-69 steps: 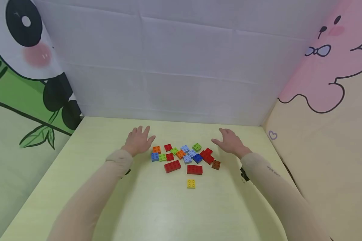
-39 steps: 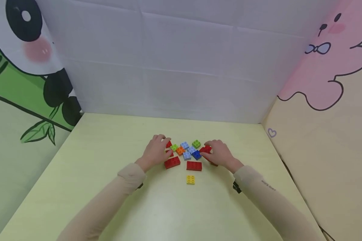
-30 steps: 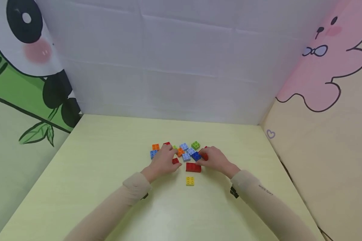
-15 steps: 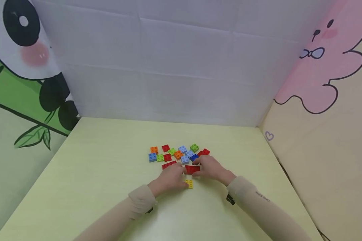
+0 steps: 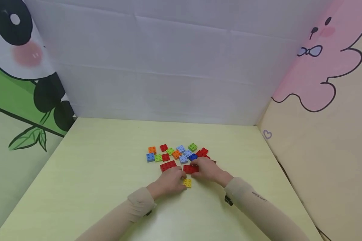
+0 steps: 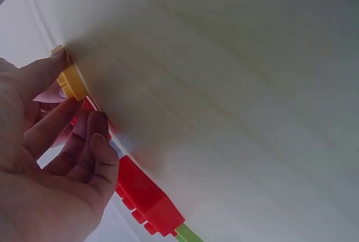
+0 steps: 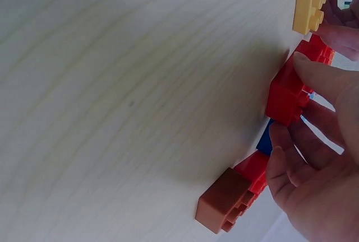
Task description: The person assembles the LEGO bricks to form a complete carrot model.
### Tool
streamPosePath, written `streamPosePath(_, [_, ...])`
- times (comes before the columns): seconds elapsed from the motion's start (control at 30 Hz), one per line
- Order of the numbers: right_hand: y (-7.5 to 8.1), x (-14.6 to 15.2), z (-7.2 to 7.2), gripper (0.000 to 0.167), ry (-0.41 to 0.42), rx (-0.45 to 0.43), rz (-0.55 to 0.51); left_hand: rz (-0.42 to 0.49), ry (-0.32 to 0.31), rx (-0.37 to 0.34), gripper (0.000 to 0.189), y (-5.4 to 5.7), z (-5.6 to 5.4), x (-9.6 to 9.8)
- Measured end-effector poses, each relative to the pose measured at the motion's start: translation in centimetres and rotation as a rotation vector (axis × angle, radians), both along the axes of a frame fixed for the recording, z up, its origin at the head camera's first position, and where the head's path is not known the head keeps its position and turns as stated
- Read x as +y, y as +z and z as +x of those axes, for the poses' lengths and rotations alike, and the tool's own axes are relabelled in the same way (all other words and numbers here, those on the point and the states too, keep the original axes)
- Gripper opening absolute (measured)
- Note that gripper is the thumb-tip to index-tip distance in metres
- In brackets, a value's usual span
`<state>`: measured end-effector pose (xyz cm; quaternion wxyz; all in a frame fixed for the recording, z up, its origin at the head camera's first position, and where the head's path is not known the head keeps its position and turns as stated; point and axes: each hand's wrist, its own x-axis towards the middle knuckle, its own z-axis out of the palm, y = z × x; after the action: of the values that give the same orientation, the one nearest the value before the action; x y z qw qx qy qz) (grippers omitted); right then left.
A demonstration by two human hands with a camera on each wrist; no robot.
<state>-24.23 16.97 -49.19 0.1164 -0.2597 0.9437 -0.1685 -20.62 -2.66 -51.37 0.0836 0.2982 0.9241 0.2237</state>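
Observation:
My left hand (image 5: pixel 169 180) pinches a yellow building block (image 5: pixel 188 183) with four... several studs, its thumb (image 6: pixel 42 71) on the near side and a finger on the far side. Just beyond it, my right hand (image 5: pixel 210 170) grips a long red building block (image 5: pixel 189 169) at its right end. In the right wrist view the thumb (image 7: pixel 320 77) lies against that red block (image 7: pixel 286 91), with fingers behind it. Both blocks sit on the table, studs up. The right hand partly hides a brown block (image 7: pixel 224 197).
Several small blocks lie beyond the hands, among them orange (image 5: pixel 152 150), dark blue (image 5: pixel 192 157) and green (image 5: pixel 192 147). A second long red block (image 5: pixel 168 165) lies left. A white cloth wall (image 5: pixel 169 67) stands behind the pale table (image 5: pixel 108 140).
From either side of the blocks, both hands have come inward and nearer the body. The left hand now holds the yellow block, the right the long red one. The blocks have hardly moved.

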Motion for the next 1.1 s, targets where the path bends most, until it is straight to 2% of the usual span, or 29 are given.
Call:
streamPosePath(0.27, [0.0,0.2,0.2,0.041,-0.002,0.024,0.000,0.045,0.016,-0.025,0.033,-0.1,-0.4,-0.4])
streamPosePath(0.47, [0.3,0.6,0.2,0.043,-0.021,0.008,-0.013,0.094,0.062,-0.102,0.035,-0.2,-0.7,-0.7])
streamPosePath(0.73, [1.0,0.8,0.5,0.042,-0.049,-0.059,-0.065,0.148,0.114,-0.190,0.034,-0.5,-1.4,-1.3])
streamPosePath(0.9, [1.3,0.9,0.9,0.040,-0.030,-0.095,-0.101,0.167,0.123,-0.203,0.032,-0.4,-1.6,-1.3])
streamPosePath(1.1, [1.5,0.7,1.7,0.037,0.021,-0.136,-0.152,0.149,0.138,-0.194,0.029,-0.3,-1.5,-1.1])
